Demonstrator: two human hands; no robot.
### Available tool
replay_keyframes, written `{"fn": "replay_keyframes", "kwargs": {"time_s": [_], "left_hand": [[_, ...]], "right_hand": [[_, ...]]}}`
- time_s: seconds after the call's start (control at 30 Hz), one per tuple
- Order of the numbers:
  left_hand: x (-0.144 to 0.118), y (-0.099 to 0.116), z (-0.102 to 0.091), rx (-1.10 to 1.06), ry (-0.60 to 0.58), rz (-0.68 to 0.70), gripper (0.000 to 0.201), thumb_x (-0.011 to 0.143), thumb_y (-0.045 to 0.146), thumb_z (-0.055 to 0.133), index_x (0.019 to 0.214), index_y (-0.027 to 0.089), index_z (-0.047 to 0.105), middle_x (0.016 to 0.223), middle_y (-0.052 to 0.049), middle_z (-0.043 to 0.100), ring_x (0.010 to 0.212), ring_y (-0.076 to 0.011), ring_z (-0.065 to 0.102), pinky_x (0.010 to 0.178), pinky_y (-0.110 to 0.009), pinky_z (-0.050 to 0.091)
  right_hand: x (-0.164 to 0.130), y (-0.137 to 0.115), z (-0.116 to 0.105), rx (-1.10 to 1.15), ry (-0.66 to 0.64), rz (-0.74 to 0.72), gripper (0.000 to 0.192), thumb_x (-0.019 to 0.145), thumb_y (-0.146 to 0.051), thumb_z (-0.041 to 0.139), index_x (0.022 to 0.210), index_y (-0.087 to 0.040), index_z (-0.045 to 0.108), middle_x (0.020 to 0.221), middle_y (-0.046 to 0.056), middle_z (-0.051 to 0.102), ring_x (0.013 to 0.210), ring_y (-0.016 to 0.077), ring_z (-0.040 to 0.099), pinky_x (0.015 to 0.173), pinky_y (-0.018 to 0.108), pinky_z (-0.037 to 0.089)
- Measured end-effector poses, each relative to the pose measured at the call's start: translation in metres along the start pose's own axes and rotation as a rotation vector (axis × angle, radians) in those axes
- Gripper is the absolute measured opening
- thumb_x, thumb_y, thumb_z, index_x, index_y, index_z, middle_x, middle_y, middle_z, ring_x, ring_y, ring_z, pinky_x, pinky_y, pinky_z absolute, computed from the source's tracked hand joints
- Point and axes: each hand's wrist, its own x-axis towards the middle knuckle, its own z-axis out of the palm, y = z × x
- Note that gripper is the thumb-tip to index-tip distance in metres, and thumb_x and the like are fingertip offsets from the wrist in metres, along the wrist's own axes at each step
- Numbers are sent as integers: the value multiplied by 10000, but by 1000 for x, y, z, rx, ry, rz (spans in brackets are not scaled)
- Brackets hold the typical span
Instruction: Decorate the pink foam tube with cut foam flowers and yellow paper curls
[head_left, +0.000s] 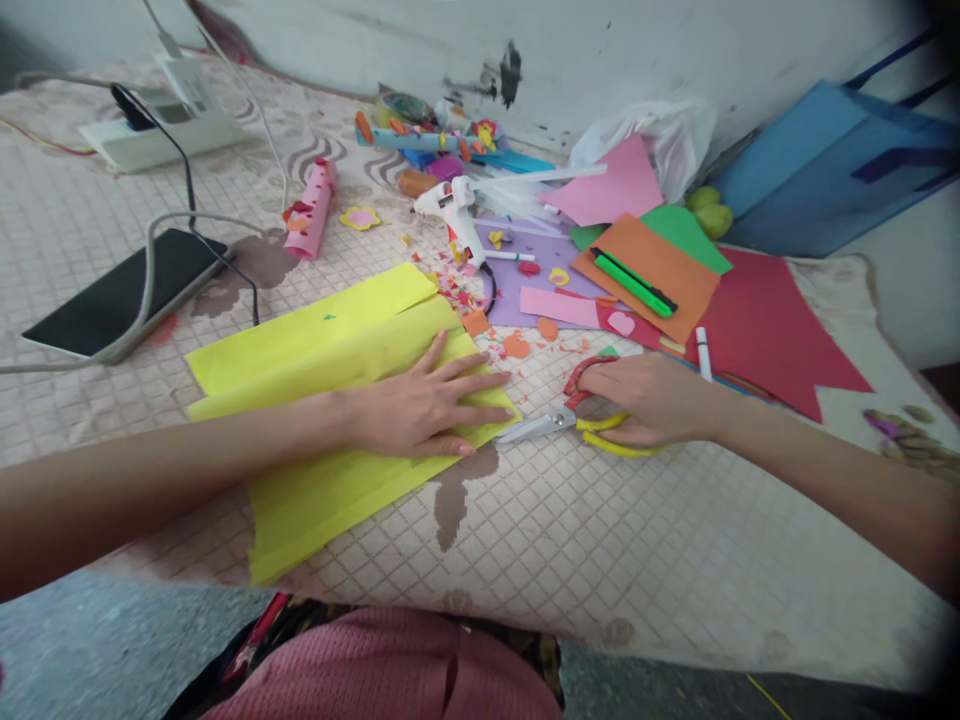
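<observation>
The left hand (424,405) lies flat with fingers spread, pressing down on the folded yellow paper (330,400) on the patterned cloth (600,540). Just beside it, the right hand (645,400) curls over the yellow handles of the scissors (559,425), blades shut and pointing at the paper. Farther back lie a glue gun (457,210) and coloured sheets (675,270).

Yellow paper (322,340), yellow-handled scissors (570,425) (silver blades), checked beige cloth (600,540).
</observation>
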Motion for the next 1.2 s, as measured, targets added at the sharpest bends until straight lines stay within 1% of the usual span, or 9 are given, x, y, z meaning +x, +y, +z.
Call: {"fn": "replay_keyframes", "kwargs": {"time_s": [0.1, 0.23, 0.5, 0.7, 0.83, 1.0, 1.2], "left_hand": [[0, 0, -1, -2, -9, -6, 480, 911, 465, 359, 1369, 327, 335, 1499, -53, 217, 1371, -328, 144, 1040, -646, -8], [0, 1, 0, -11, 19, 9, 475, 907, 460, 379, 1360, 320, 356, 1490, -62, 240, 1361, -335, 178, 1039, -650, 0], [0, -1, 1, -11, 17, 7, 473, 910, 462, 366, 1363, 325, 349, 1492, -61, 236, 1361, -337, 178, 1035, -655, 4], [0, -1, 1, -19, 14, 5, 471, 914, 456, 354, 1368, 328, 341, 1498, -51, 221, 1366, -327, 166, 1040, -642, -20], [-1, -1, 1, -24, 14, 5, 467, 917, 449, 351, 1368, 328, 341, 1501, -49, 212, 1369, -323, 159, 1045, -635, -14], [-1, -1, 2, -23, 45, 15, 460, 913, 445, 369, 1358, 325, 361, 1489, -60, 245, 1359, -333, 191, 1035, -655, 3], [-1, -1, 2, -6, 22, 9, 465, 919, 448, 347, 1368, 325, 340, 1498, -58, 218, 1367, -329, 164, 1037, -650, -8]], "right_hand": [[3, -3, 0, -11, 13, 2, 338, 773, -467, 545, 917, -161, 533, 834, 63, 630, 691, 214, 598, 594, 294, 361], [5, -4, -1, -16, 31, -8, 340, 765, -475, 550, 898, -162, 535, 795, 52, 630, 657, 209, 598, 570, 289, 345], [0, -3, 1, -43, 43, -25, 324, 787, -475, 529, 856, -159, 555, 727, 49, 626, 624, 204, 591, 540, 290, 314], [3, -6, -3, -31, 41, -14, 317, 781, -449, 538, 890, -151, 543, 776, 66, 621, 659, 204, 578, 567, 290, 323], [6, -9, -6, -21, 29, -10, 321, 771, -447, 552, 881, -146, 542, 783, 66, 617, 659, 200, 576, 567, 286, 320], [9, -11, -8, -14, 15, -8, 296, 782, -428, 547, 876, -148, 532, 774, 61, 616, 663, 198, 580, 570, 281, 317], [9, -10, -7, -19, 23, -31, 304, 775, -427, 554, 880, -142, 536, 796, 74, 622, 668, 211, 588, 575, 290, 333]]}}
